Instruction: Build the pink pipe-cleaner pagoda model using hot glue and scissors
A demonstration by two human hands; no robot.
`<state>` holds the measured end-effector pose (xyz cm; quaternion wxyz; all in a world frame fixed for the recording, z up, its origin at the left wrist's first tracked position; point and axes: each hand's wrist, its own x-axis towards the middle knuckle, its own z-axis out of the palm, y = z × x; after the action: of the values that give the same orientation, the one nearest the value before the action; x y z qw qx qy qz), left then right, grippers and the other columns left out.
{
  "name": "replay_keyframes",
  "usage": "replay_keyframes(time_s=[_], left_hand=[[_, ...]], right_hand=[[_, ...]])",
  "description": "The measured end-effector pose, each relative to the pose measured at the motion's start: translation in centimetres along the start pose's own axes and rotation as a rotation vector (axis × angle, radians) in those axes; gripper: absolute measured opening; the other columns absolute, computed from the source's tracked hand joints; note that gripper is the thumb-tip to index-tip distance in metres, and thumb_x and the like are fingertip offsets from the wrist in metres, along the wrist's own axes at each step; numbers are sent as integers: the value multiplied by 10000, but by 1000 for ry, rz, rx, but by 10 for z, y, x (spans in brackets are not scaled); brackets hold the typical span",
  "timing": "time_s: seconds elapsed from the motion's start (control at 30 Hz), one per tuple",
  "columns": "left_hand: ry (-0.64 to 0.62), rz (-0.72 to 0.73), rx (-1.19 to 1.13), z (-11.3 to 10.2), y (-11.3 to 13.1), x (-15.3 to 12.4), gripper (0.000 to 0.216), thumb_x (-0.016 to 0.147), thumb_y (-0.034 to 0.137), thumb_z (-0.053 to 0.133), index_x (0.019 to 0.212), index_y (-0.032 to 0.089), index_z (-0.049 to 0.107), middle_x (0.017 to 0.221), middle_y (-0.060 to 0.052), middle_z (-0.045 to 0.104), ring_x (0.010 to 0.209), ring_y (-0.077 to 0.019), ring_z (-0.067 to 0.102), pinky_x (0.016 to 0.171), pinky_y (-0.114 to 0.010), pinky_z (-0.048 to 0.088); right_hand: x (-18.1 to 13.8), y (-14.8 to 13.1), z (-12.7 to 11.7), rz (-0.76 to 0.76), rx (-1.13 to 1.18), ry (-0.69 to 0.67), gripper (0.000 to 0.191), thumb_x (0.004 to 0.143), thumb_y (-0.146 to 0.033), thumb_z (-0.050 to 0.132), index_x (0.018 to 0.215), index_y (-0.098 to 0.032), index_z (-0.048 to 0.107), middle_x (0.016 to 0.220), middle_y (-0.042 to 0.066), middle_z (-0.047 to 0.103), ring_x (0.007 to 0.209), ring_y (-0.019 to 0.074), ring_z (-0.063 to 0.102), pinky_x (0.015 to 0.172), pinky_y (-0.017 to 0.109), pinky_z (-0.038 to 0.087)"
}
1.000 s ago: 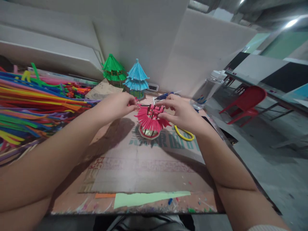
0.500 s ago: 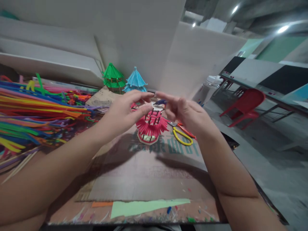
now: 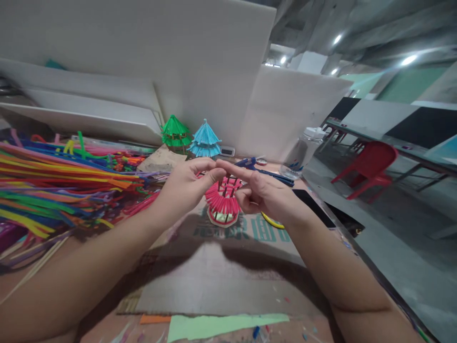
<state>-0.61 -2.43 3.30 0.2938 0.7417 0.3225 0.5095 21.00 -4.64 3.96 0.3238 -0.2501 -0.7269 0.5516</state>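
Observation:
My left hand and my right hand meet at the fingertips above the cardboard. The right index finger stretches out to the left fingertips, while its other fingers curl in. My left thumb and fingers come together around that right fingertip; anything small between them cannot be made out. Below and behind the hands stands a small pink fringed pavilion model with dark posts and a pale many-sided base; its upper part is partly hidden. Yellow-handled scissors lie beside it, mostly covered by my right hand.
Bundles of coloured pipe cleaners fill the left. Green and blue pavilion models stand behind. A blue glue gun, dark pliers, a clear jar and a black slab are rightward. Cardboard covers the table.
The view has tilted up, so the scene sits lower. My right index finger has slid further over the left fingertips, and my left thumb has closed up against it.

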Motion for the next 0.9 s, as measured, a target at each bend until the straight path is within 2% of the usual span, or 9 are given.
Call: replay_keyframes(time_s=[0.13,0.23,0.3,0.37,0.5,0.6,0.67,0.77,0.9], left_hand=[[68,81,21,-3,5,-1,213,944,379,705,826,220,783,848,-15,759,845,-190,692,798,-312,545],[177,6,12,-14,7,2,153,886,384,789,831,241,788,894,-14,780,876,-195,705,810,-313,557],[249,-51,-5,-22,8,4,211,828,437,851,811,245,763,874,-9,769,855,-198,696,782,-316,553],[278,-78,10,-27,8,5,288,791,484,880,778,245,719,840,-2,743,831,-197,673,763,-325,535],[239,-66,148,-31,5,6,458,795,634,839,705,236,629,729,9,639,722,-174,575,691,-337,445],[142,-25,262,-33,1,6,632,895,815,612,647,236,576,646,-3,540,653,-174,491,622,-351,357],[99,-5,284,-35,-1,6,720,947,861,453,590,238,507,600,-7,476,617,-176,459,603,-362,329],[72,-12,342,-33,-2,7,729,998,828,356,572,239,419,580,-2,424,582,-173,435,591,-360,325],[-24,45,445,-23,-4,10,502,1035,608,460,737,226,589,720,-25,619,702,-199,565,641,-336,409]], right_hand=[[-6,-14,-4,-30,-51,51,727,1036,-698,525,1611,-253,508,641,-65,429,549,117,315,497,264,254],[-12,-24,-19,-134,-126,298,597,1030,-628,600,1484,-242,629,656,-57,443,554,114,336,498,267,280],[-15,-28,-30,-189,-213,475,502,1024,-598,631,1380,-250,692,659,-53,441,559,114,354,504,270,291],[-16,-30,-38,-200,-299,557,456,1007,-590,662,1296,-243,728,649,-52,441,565,115,379,511,271,305],[-13,-26,-36,-148,-440,504,442,1006,-569,667,1231,-200,762,665,-38,504,595,111,442,548,266,347],[-9,-22,-31,-89,-595,452,374,1019,-485,647,1167,-175,796,732,-1,636,625,114,495,576,267,380],[-6,-18,-31,-90,-653,437,324,1011,-426,645,1114,-170,815,856,40,742,683,131,568,619,275,429],[-2,-11,-33,-134,-695,399,242,989,-326,652,1048,-176,833,1040,82,809,843,176,683,741,301,504],[4,-2,-35,-146,-767,353,176,940,-203,658,957,-177,831,957,69,808,835,182,697,757,305,508]])
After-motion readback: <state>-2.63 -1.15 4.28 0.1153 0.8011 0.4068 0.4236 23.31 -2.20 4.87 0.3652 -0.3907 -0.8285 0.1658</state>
